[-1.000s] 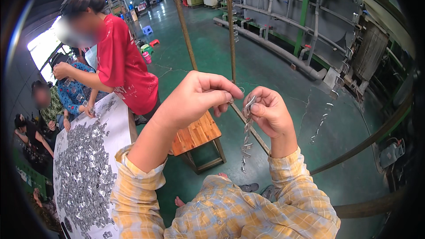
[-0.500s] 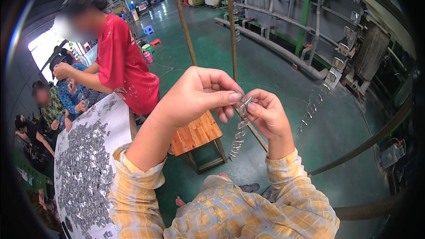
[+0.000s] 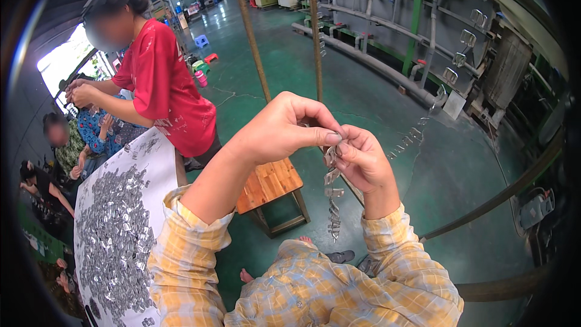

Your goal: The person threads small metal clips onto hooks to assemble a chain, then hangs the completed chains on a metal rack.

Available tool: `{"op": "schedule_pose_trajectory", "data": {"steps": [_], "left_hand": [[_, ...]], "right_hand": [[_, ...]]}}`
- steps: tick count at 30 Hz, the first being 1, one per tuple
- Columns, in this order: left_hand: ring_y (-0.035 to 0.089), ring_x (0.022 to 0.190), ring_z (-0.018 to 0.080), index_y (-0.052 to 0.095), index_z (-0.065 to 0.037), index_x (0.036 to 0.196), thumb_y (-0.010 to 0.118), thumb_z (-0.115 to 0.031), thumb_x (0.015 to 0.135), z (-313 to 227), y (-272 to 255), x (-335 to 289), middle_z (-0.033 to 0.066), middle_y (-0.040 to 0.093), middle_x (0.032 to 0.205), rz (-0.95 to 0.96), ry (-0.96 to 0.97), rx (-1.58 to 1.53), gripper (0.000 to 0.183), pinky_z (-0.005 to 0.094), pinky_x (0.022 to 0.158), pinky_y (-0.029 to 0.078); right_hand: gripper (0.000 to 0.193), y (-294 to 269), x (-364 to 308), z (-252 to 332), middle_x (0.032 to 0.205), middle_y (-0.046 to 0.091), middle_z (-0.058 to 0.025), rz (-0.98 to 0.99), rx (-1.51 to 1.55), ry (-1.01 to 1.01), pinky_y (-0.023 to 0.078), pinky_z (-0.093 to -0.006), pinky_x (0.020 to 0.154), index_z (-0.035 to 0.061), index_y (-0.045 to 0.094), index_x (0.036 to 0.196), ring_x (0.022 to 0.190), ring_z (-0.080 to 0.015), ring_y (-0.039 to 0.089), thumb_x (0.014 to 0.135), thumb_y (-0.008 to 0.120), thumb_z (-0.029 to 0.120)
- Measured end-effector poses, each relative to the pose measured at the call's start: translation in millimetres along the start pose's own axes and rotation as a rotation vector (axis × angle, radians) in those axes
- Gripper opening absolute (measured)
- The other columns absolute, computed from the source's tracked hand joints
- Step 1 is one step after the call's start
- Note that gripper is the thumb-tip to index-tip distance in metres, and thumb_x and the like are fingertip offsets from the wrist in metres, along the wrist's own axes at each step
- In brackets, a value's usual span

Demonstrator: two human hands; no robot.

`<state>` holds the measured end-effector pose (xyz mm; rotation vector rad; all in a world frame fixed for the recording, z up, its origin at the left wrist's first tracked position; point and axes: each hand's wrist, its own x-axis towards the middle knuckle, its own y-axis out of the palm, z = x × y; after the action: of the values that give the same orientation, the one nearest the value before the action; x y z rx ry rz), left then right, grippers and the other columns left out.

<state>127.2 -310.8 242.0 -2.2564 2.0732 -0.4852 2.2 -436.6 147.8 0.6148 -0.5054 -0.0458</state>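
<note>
In front of my chest my two hands meet at the fingertips. My right hand (image 3: 367,160) pinches the top of a string of small shiny metal clips (image 3: 333,192), which dangles below the fingers over the floor. My left hand (image 3: 293,126) is closed, thumb pressed against the index finger right beside my right fingertips. Whatever it pinches is too small and covered to name. Loose metal clips of the same silvery look lie in a wide heap (image 3: 115,236) on the white-covered table (image 3: 166,166) to my left.
A wooden stool (image 3: 271,184) stands just beyond my hands. Wooden poles (image 3: 251,30) rise ahead, and a rail (image 3: 484,209) runs along my right. More clips hang in a row (image 3: 408,139) at the right. A person in a red shirt (image 3: 175,85) stands at the table's far end, others sit behind.
The clip string has swung to hang straighter and lower. My fingertips have drawn closer together at its top. The hanging row at the right has swayed, and the red-shirted person has straightened slightly.
</note>
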Motion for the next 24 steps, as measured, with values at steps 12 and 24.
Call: {"op": "schedule_pose_trajectory", "data": {"steps": [12, 24], "left_hand": [[0.057, 0.077, 0.0078, 0.066, 0.002, 0.091, 0.067, -0.001, 0.076, -24, 9, 15, 0.0028, 0.063, 0.081, -0.025, 0.183, 0.459, 0.016, 0.0209, 0.066, 0.046], [0.055, 0.080, 0.0084, 0.062, 0.000, 0.106, 0.068, -0.004, 0.076, -22, 21, -2, 0.0041, 0.060, 0.089, -0.228, 0.178, 0.520, 0.031, 0.0203, 0.065, 0.044]], "right_hand": [[0.016, -9, 4, 10, 0.085, 0.063, -0.0054, 0.012, 0.145, -0.024, 0.048, -0.0235, 0.065, 0.0031, 0.057, 0.091, 0.072, -0.0121, 0.060, 0.079, 0.067, 0.003], [0.011, -7, 20, 146, 0.080, 0.059, -0.0035, -0.165, -0.227, -0.488, 0.042, -0.0259, 0.058, 0.0065, 0.057, 0.091, 0.062, -0.0110, 0.052, 0.086, 0.062, 0.015]]}}
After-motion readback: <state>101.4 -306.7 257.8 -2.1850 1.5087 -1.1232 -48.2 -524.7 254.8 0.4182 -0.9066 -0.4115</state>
